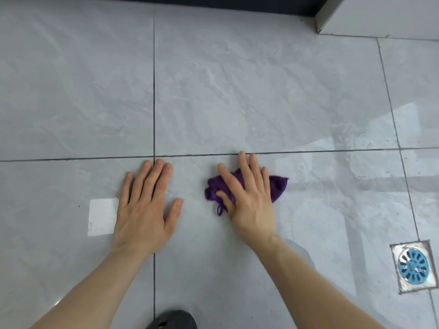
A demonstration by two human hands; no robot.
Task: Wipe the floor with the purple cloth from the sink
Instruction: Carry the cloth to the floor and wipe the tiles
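My right hand (249,198) lies flat on the purple cloth (276,187), fingers spread, thumb tucked into its bunched left edge, pressing it to the grey tiled floor (237,91). My left hand (145,205) rests palm down on bare tile just beside it, released, holding nothing. Blue drain (413,267) sits well off to the right. Dark shoe (172,320) at the bottom edge.
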